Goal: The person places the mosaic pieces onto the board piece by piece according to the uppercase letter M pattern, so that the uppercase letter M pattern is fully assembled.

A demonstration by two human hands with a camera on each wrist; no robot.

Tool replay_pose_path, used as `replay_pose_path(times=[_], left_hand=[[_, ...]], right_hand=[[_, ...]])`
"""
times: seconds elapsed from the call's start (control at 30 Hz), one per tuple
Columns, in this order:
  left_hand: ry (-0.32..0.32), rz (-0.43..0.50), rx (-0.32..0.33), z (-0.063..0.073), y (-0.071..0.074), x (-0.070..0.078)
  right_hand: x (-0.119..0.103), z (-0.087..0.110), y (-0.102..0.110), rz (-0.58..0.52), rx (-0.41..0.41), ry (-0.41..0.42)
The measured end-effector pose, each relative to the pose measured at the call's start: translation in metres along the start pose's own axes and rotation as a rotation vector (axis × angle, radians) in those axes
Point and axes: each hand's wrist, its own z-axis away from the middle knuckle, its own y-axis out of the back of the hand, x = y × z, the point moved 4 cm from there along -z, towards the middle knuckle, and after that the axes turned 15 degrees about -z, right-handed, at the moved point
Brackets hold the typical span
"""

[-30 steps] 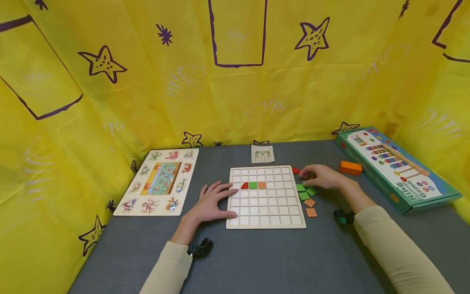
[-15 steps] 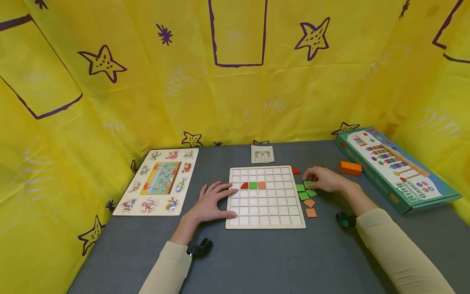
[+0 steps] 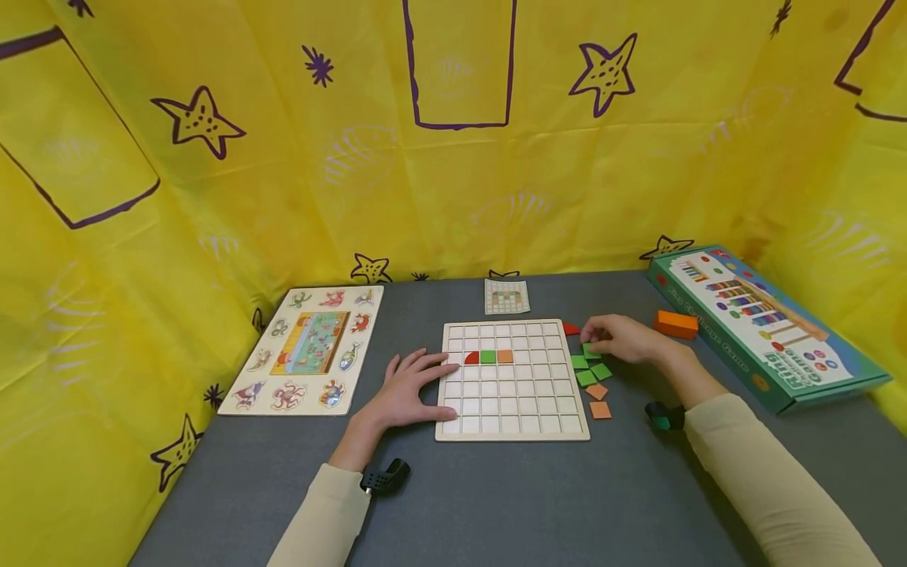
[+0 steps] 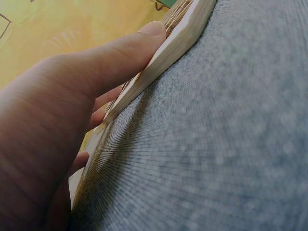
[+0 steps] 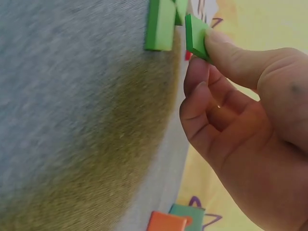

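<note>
A pale wooden grid board lies in the middle of the table. In one row sit a red quarter-round tile, a green square tile and an orange square tile. My left hand rests on the board's left edge, fingers spread, thumb on the rim. Right of the board, my right hand pinches a green square tile between thumb and fingers, as the right wrist view shows. Below it lie several loose green tiles and orange tiles; a red tile peeks out beside the board.
A small pattern card lies behind the board. On the left is a sea-animal puzzle board. An orange block and a green game box stand at the right. A yellow curtain encloses the table.
My right hand has lowered to the green tiles, taken one between thumb and fingers, and shifted it slightly up and left. The left hand stays on the board.
</note>
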Motion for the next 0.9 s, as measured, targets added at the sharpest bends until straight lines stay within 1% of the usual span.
replay_pose_path(times=[0.13,0.23,0.6,0.77,0.9], left_hand=[[-0.001,-0.004,-0.003,-0.001,0.0,0.0],[-0.001,-0.007,-0.002,-0.001,-0.001,-0.001],[0.02,-0.013,-0.02,-0.002,-0.002,-0.002],[0.015,-0.009,-0.014,-0.002,-0.001,-0.001],[-0.001,0.003,0.006,0.0,-0.001,-0.001]], right_hand=[[-0.006,-0.004,-0.001,0.002,0.007,0.015],[-0.013,-0.01,-0.005,-0.016,0.004,0.026],[-0.041,-0.038,-0.032,-0.08,-0.018,0.063],[-0.045,-0.052,-0.047,-0.109,-0.038,0.053],[-0.046,-0.061,-0.056,-0.094,-0.049,0.054]])
